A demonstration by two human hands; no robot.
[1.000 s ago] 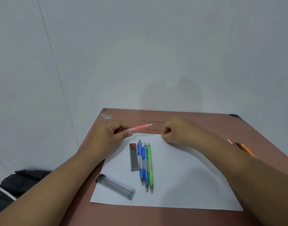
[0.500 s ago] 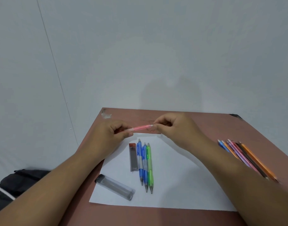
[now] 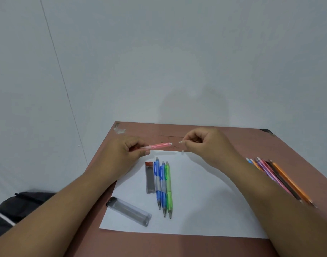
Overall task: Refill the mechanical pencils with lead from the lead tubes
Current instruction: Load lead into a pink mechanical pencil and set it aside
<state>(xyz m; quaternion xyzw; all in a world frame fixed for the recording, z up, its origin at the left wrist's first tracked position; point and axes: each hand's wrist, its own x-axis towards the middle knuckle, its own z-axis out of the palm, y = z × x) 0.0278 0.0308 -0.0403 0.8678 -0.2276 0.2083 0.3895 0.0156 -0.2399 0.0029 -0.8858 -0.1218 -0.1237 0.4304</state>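
Note:
My left hand (image 3: 128,153) grips a pink mechanical pencil (image 3: 159,145) by its lower half, back end pointing right. My right hand (image 3: 205,145) pinches a small white eraser plug (image 3: 180,142) just right of the pencil's open end, a short gap between them. Another small white piece (image 3: 182,150) sits just below. On the white paper (image 3: 205,201) lie two blue pencils (image 3: 157,182) and a green pencil (image 3: 168,188) side by side, tips toward me. A slim lead tube with a red cap (image 3: 150,178) lies left of them. A larger clear lead tube (image 3: 129,211) lies at the paper's lower left.
The paper lies on a reddish-brown table (image 3: 177,245) set against a white wall. Several coloured pencils (image 3: 281,179) lie at the table's right, partly behind my right forearm. A dark bag (image 3: 16,206) sits on the floor at lower left.
My right hand went to the pink pencil's back end, pinched the white plug and drew it off to the right. My left hand held the pencil still.

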